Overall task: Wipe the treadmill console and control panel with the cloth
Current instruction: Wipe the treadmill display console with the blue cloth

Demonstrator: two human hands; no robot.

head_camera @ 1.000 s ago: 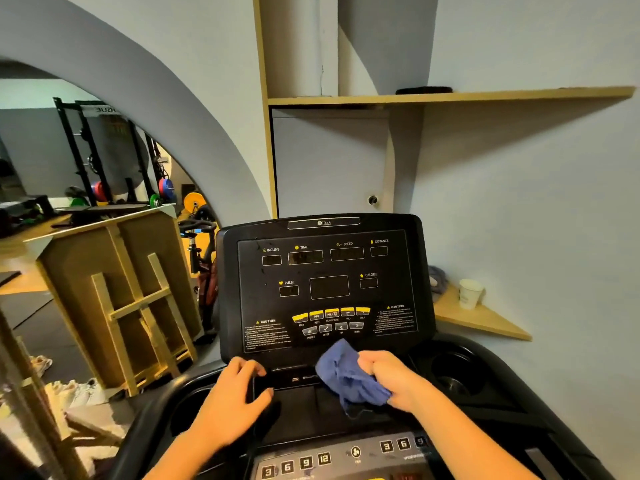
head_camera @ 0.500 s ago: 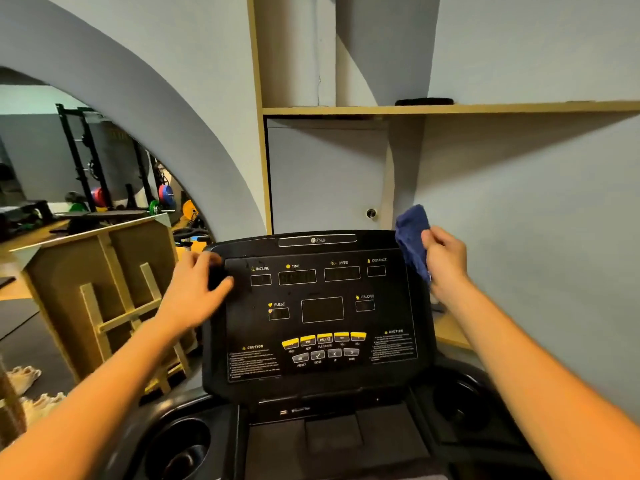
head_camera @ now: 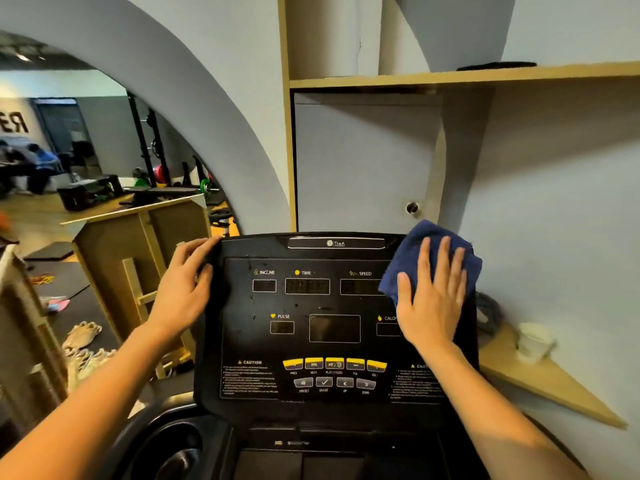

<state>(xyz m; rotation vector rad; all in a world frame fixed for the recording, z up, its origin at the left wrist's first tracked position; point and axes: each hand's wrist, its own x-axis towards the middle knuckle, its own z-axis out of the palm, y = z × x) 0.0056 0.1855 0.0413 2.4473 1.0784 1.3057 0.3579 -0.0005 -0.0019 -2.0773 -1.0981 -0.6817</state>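
The black treadmill console (head_camera: 311, 341) fills the lower middle, with dark displays and a row of yellow buttons (head_camera: 334, 364). A dark blue cloth (head_camera: 408, 258) lies flat on the console's upper right corner. My right hand (head_camera: 431, 296) presses on the cloth with the fingers spread, covering the right displays. My left hand (head_camera: 183, 289) grips the console's upper left edge, thumb on the front face.
A wooden corner shelf (head_camera: 554, 386) at the right carries a white paper cup (head_camera: 533, 342). A wooden frame (head_camera: 138, 271) stands left of the console. A cup holder (head_camera: 176, 452) sits at the lower left. Gym racks and weights stand far left.
My right hand has brought the cloth from the console's right edge onto its upper right face and flattened on it. The view moved closer. My left hand stays on the upper left corner.
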